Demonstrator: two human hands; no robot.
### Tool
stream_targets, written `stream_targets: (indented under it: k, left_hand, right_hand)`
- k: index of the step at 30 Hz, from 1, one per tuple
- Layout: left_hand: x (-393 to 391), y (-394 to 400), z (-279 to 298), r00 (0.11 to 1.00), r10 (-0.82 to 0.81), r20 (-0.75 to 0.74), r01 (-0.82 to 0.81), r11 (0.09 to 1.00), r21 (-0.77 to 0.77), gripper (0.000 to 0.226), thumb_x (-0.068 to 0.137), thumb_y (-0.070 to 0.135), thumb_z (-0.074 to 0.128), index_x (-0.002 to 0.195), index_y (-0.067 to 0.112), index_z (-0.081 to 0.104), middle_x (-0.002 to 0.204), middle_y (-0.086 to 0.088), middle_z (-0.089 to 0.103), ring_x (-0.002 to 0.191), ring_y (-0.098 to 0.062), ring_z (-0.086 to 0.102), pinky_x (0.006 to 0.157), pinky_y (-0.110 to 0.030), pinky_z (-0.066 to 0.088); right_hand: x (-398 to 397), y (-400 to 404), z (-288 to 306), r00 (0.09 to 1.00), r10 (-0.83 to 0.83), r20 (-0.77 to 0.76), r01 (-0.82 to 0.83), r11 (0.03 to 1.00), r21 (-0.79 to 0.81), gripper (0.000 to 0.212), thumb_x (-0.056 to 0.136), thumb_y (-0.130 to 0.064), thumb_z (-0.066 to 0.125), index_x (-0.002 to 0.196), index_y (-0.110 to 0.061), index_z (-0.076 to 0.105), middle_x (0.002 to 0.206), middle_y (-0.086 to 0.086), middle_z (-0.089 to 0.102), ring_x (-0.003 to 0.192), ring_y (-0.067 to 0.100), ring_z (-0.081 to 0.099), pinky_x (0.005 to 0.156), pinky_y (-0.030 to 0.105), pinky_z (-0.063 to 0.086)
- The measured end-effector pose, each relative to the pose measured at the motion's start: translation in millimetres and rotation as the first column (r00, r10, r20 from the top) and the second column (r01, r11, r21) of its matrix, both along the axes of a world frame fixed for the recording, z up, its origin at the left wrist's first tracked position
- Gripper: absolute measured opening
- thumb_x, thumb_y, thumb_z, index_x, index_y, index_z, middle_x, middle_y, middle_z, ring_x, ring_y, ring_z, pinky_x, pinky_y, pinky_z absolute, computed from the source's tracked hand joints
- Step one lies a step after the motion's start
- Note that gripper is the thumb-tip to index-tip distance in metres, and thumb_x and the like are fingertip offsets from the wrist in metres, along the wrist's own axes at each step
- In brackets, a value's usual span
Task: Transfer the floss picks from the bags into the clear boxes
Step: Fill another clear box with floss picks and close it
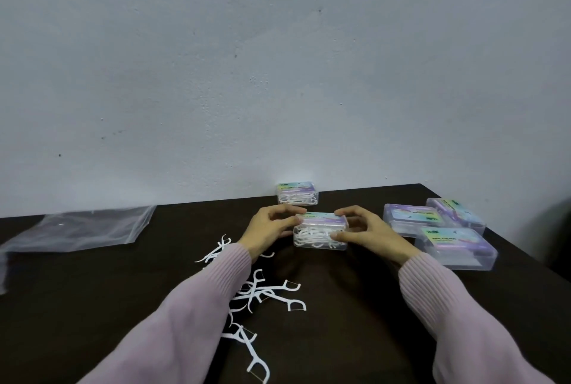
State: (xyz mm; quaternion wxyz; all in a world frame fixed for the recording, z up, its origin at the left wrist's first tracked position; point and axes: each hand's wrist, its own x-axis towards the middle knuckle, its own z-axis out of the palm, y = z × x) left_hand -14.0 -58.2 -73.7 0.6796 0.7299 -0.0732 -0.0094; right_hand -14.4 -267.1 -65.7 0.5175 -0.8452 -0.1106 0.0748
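Centre frame, left hand [272,229] and right hand [367,232] pinch a filled clear box [320,234], fingers curled on its lid; one filled box [297,194] behind, three empty boxes [438,229] right, loose floss picks [262,291] remaining on desk [355,322], bag [83,229] left.

A big dark brown table [355,337] fills the bottom of the view. Behind it stands a pale gray wall [278,59] (it has a few tiny dark specks on it), and the table's far edge sits right against it.
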Motion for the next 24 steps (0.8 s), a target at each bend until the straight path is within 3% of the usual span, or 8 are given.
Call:
stream_targets:
  k: [3, 5, 9, 17, 21, 24]
  left_hand:
    - [-0.9, 0.9, -0.1, 1.000, -0.015, -0.009, 0.015, 1.000, 0.028, 0.016, 0.086, 0.005, 0.064, 0.097, 0.013, 0.071, 0.114, -0.008, 0.067, 0.104, -0.017, 0.064, 0.091, -0.029, 0.053]
    - [-0.7, 0.9, -0.1, 1.000, -0.022, -0.009, 0.022, 0.999, 0.031, 0.017, 0.085, 0.004, 0.063, 0.098, 0.014, 0.071, 0.114, -0.008, 0.066, 0.105, -0.017, 0.064, 0.090, -0.027, 0.053]
    - [1.0, 1.8, -1.0, 1.000, -0.025, -0.011, 0.026, 0.997, 0.067, 0.018, 0.084, 0.005, 0.065, 0.097, 0.017, 0.071, 0.115, -0.007, 0.065, 0.108, -0.018, 0.062, 0.094, -0.029, 0.051]
    - [1.7, 7.4, -2.3, 0.998, -0.042, 0.043, 0.033, 0.979, 0.200, 0.021, 0.078, 0.015, 0.074, 0.095, 0.026, 0.073, 0.107, 0.000, 0.070, 0.105, -0.014, 0.063, 0.100, -0.036, 0.047]
    - [0.7, 7.6, -0.5, 0.999, -0.038, 0.039, 0.028, 0.973, 0.230, 0.023, 0.076, 0.016, 0.076, 0.097, 0.026, 0.073, 0.108, 0.000, 0.070, 0.106, -0.012, 0.062, 0.101, -0.036, 0.046]
    - [0.3, 7.5, 1.2, 0.998, -0.036, 0.047, 0.021, 0.961, 0.277, 0.023, 0.076, 0.017, 0.076, 0.097, 0.028, 0.072, 0.109, 0.001, 0.069, 0.106, -0.011, 0.061, 0.101, -0.034, 0.046]
  right_hand:
    - [-4.7, 4.9, -1.4, 0.992, -0.039, 0.119, 0.048, 0.996, -0.075, 0.047, 0.073, -0.023, 0.077, 0.111, -0.025, 0.050, 0.107, -0.008, 0.053, 0.088, 0.002, 0.053, 0.065, 0.011, 0.045]
    - [-5.8, 7.6, -3.6, 0.979, -0.065, 0.191, 0.086, 0.991, -0.101, 0.044, 0.074, -0.023, 0.076, 0.108, -0.026, 0.049, 0.106, -0.007, 0.053, 0.083, 0.000, 0.052, 0.060, 0.009, 0.043]
    - [-6.5, 8.3, -4.8, 0.969, -0.068, 0.239, 0.096, 0.989, -0.109, 0.037, 0.077, -0.022, 0.073, 0.105, -0.025, 0.050, 0.114, -0.001, 0.056, 0.090, 0.005, 0.053, 0.062, 0.009, 0.043]
    - [-5.4, 2.8, -4.6, 0.987, -0.011, 0.161, 0.029, 0.993, -0.111, 0.034, 0.081, -0.025, 0.070, 0.107, -0.027, 0.049, 0.118, -0.002, 0.054, 0.098, 0.008, 0.054, 0.071, 0.013, 0.044]
    - [-4.4, 2.3, -4.5, 0.990, -0.022, 0.143, 0.031, 0.998, -0.061, 0.016, 0.089, -0.029, 0.058, 0.104, -0.030, 0.051, 0.125, 0.003, 0.053, 0.102, 0.010, 0.053, 0.071, 0.015, 0.047]
    - [-3.9, 2.7, -5.2, 0.990, -0.026, 0.142, 0.036, 0.997, -0.070, 0.015, 0.090, -0.026, 0.057, 0.103, -0.031, 0.051, 0.128, 0.004, 0.052, 0.103, 0.011, 0.053, 0.076, 0.018, 0.047]
